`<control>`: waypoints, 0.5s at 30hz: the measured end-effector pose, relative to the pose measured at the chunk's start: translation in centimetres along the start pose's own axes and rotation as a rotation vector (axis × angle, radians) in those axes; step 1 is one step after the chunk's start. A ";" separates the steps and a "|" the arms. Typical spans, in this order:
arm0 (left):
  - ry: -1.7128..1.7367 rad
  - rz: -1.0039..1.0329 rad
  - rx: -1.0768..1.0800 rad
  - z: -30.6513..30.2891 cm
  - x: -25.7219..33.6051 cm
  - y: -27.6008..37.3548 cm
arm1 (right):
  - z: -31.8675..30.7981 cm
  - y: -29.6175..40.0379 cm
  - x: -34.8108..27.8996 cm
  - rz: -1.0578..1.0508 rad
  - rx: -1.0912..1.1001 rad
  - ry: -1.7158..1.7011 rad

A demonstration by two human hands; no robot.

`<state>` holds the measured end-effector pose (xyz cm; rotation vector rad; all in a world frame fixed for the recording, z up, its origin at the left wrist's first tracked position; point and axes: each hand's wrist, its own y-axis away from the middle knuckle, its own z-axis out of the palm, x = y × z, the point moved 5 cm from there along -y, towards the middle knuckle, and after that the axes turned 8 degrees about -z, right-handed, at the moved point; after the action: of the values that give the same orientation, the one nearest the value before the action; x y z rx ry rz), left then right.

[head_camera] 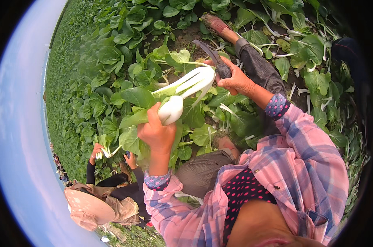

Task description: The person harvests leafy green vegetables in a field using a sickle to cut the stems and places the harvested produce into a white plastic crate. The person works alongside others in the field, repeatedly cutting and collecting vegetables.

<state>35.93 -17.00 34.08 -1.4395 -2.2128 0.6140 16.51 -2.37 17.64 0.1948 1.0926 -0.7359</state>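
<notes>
My left hand (158, 131) is closed around a head of bok choy (171, 110), its white base outward and its green leaves spreading behind the hand. My right hand (237, 78) grips the dark, soil-caked handle of a small curved sickle (215, 57), whose blade points up and left in the view. Between the hands lies a second bok choy with long white stalks (195, 81). Its base is beside the fingers of my right hand; whether they touch it, I cannot tell.
Leafy bok choy plants (109, 55) cover the field at left and above. Cut leaves and white stalks (310, 52) litter the ground at right. At lower left a co-worker in a wide hat (90, 205) holds greens (104, 148). More people are far off.
</notes>
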 end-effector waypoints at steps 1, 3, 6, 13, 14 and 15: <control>0.030 -0.005 -0.010 -1.2 1.1 -0.2 | 0.6 0.3 -1.4 -0.059 -0.001 -0.003; 0.111 -0.031 -0.038 -3.6 3.0 -0.4 | 1.6 1.4 -4.0 -0.034 0.002 -0.016; 0.196 -0.102 -0.096 -6.7 4.9 0.3 | 3.5 3.7 -7.5 0.083 -0.064 -0.159; 0.140 -0.160 -0.248 -9.7 7.3 1.6 | 3.0 9.6 -9.1 0.294 -0.184 0.037; 0.105 -0.141 -0.251 -10.0 7.5 1.7 | 2.5 9.7 -7.0 0.206 -0.189 0.100; 0.072 -0.123 -0.253 -10.1 7.8 1.7 | 1.9 10.7 -7.0 0.229 -0.179 0.087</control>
<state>40.09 -7.87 42.18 -1.4044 -2.3661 0.2430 22.87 7.87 22.33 0.1972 1.1897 -0.4258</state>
